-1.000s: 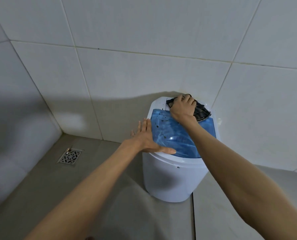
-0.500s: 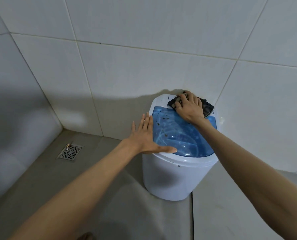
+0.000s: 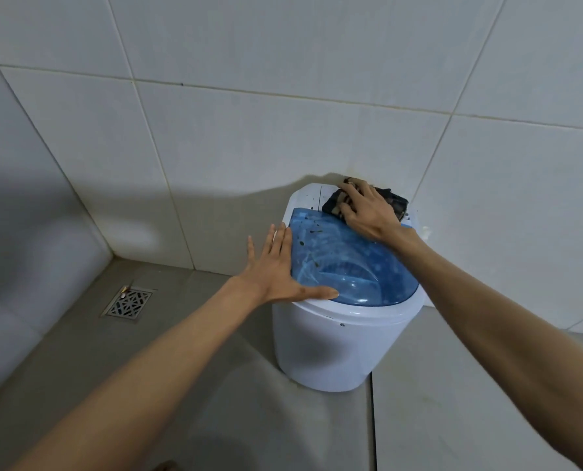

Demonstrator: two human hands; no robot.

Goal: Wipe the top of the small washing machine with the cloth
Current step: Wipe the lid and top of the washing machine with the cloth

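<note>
A small white washing machine (image 3: 330,348) stands on the floor against the tiled wall. Its blue see-through lid (image 3: 347,266) carries dark specks and pale smears. A dark patterned cloth (image 3: 393,200) lies on the white panel at the back of the top. My right hand (image 3: 368,212) presses flat on the cloth, fingers spread, covering most of it. My left hand (image 3: 279,270) rests open on the left edge of the top, thumb stretched along the lid's front rim.
White wall tiles (image 3: 283,137) rise right behind the machine, and another tiled wall closes the left side. A metal floor drain (image 3: 128,300) sits in the grey floor at the left. Grey floor tiles (image 3: 453,402) spread in front and to the right.
My right hand has slid the cloth a little along the back panel, its fingers now spread flatter. The left hand has stayed on the left edge.
</note>
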